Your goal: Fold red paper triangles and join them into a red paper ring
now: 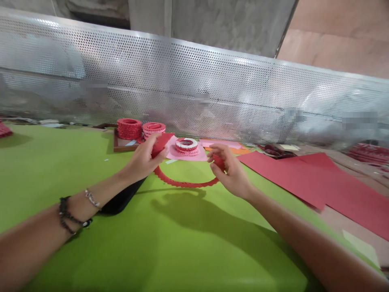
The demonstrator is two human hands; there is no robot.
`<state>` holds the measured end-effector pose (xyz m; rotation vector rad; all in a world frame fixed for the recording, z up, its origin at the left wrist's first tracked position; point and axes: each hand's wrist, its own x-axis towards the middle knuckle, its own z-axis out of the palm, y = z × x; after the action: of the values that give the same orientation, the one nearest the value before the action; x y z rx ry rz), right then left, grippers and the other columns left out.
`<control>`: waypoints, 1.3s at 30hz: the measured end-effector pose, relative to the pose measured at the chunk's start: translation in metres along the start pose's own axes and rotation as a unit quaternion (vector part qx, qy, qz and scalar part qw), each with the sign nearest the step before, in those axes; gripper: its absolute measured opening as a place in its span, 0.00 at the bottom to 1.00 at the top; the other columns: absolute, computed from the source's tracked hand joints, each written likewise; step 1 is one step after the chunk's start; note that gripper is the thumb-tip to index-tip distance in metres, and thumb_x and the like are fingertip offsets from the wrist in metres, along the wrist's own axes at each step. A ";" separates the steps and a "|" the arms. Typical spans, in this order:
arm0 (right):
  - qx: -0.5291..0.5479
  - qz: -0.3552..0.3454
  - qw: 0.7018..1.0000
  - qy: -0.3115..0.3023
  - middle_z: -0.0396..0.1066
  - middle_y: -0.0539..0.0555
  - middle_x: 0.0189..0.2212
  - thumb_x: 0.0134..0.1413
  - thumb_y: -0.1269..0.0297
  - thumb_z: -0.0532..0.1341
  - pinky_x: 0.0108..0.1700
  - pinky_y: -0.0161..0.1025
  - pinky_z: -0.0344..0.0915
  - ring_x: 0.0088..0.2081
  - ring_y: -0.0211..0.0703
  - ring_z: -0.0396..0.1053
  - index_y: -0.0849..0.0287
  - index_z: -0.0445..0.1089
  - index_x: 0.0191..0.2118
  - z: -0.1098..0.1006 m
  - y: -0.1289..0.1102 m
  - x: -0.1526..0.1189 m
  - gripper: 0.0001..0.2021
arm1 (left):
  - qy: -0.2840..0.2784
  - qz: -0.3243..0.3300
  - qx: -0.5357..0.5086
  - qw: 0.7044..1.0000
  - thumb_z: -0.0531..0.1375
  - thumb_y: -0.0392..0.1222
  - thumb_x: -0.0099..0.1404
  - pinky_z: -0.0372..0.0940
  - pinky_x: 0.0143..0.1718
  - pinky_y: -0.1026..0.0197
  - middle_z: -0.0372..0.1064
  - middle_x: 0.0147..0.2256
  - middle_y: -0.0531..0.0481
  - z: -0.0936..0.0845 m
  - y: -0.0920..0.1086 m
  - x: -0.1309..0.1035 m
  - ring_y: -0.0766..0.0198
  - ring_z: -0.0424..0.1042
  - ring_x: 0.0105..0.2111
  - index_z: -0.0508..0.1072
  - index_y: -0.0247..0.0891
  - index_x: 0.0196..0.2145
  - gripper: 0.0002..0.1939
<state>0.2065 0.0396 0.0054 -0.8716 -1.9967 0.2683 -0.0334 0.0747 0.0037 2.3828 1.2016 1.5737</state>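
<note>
The left hand (148,156) and right hand (234,172) seemingly grasp a notched red strip (188,185) arcing between them, apparently being shaped, calling for even grip.

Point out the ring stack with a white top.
The stack on the pink sheet, right of the tray. The tray stack and the one beside it have red tops instead.

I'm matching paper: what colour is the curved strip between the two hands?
The curved strip is red, seen best in the head view.
</note>
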 end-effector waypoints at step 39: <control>-0.175 0.116 0.969 -0.133 0.65 0.60 0.44 0.52 0.65 0.55 0.45 0.49 0.64 0.42 0.48 0.66 0.58 0.64 0.42 -0.016 0.039 0.005 0.10 | -0.133 -0.233 -0.038 0.963 0.59 0.45 0.52 0.58 0.50 0.49 0.64 0.47 0.39 0.022 -0.017 -0.003 0.50 0.64 0.49 0.62 0.34 0.47 0.25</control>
<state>0.2361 0.0692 -0.0017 -1.3595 -2.2290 0.1714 -0.0262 0.0925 -0.0166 1.9823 1.4649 1.0963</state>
